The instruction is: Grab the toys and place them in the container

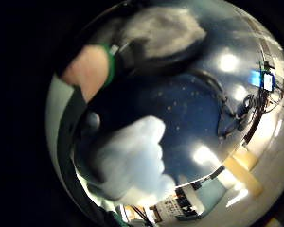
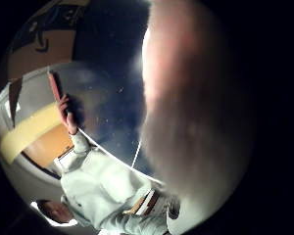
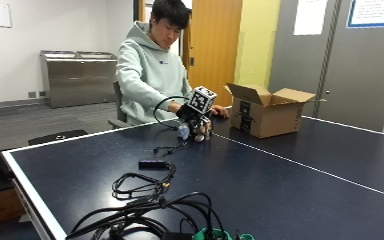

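a: where's the container?
b: the cardboard box (image 3: 266,116) sits upright on the dark blue table, flaps open.
a: and the toys?
b: a pale plush toy (image 3: 184,131) and a brownish toy (image 3: 200,131) stand together near the box.

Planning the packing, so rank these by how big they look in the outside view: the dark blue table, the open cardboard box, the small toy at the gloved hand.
1. Dark blue table, by far the largest.
2. Open brown cardboard box.
3. Small pale toy at the black-gloved right hand, smallest, partly hidden.
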The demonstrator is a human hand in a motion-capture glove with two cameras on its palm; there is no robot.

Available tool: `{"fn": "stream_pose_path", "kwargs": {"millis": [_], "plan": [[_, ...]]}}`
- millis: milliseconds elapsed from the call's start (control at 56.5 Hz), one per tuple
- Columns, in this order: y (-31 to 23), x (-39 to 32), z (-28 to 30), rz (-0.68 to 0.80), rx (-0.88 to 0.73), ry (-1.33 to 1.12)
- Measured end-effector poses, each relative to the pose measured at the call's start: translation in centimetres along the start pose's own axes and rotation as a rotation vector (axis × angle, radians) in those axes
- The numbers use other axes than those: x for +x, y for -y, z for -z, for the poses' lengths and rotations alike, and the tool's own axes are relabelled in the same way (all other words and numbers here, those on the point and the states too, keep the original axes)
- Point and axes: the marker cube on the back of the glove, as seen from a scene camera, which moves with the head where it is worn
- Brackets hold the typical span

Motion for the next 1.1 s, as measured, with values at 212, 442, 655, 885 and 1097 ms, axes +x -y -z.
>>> {"fn": "stream_pose_path", "kwargs": {"millis": [212,442,655,885,1097], "plan": [[0.0,-3.0,2.1,-0.047,-0.136,0.159],[-2.8,-2.0,10.2,-0.050,-0.097,0.308],[-6.6,-1.9,20.3,0.052,0.029,0.178],[-8.3,-10.3,30.4,0.216,0.237,0.066],[-3.0,-16.6,35.9,0.171,0.352,0.205]]}}
